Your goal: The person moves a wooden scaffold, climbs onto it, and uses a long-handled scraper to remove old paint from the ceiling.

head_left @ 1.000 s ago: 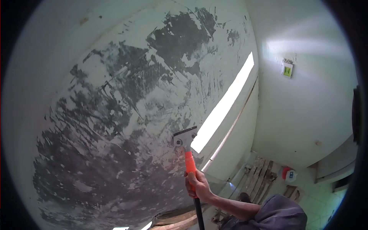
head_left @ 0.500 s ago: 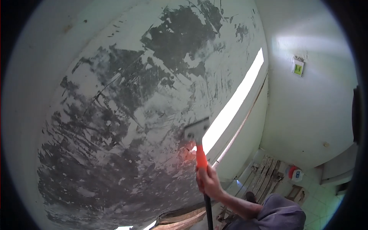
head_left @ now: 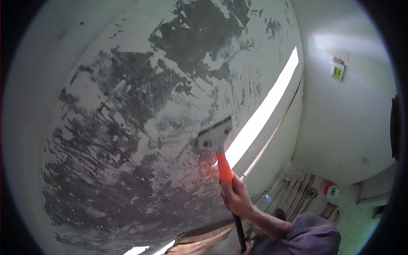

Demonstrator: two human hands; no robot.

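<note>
My right hand point(head_left: 237, 197) is closed around a long-handled scraper, just below its orange-red neck point(head_left: 225, 169). The wide metal head of the scraper point(head_left: 215, 135) lies over the patchy grey and white surface point(head_left: 170, 123), its edge angled up to the right. From my hand a black pole point(head_left: 239, 231) runs down to the bottom edge. Beside its lower end shows a small patch of skin, seemingly my left hand point(head_left: 249, 247); its fingers cannot be made out.
A bright opening point(head_left: 267, 106) runs diagonally right of the scraper. On the pale wall sits a small box with a green label point(head_left: 338, 71). Wooden slats point(head_left: 297, 191), a red and white container point(head_left: 331, 191) and a tiled floor point(head_left: 350, 221) are at lower right. Brown sheeting point(head_left: 202, 242) hangs at the bottom.
The scraper head has moved slightly up and left in view. My right hand has shifted a little right and down. The skin patch beside the lower pole has come into view.
</note>
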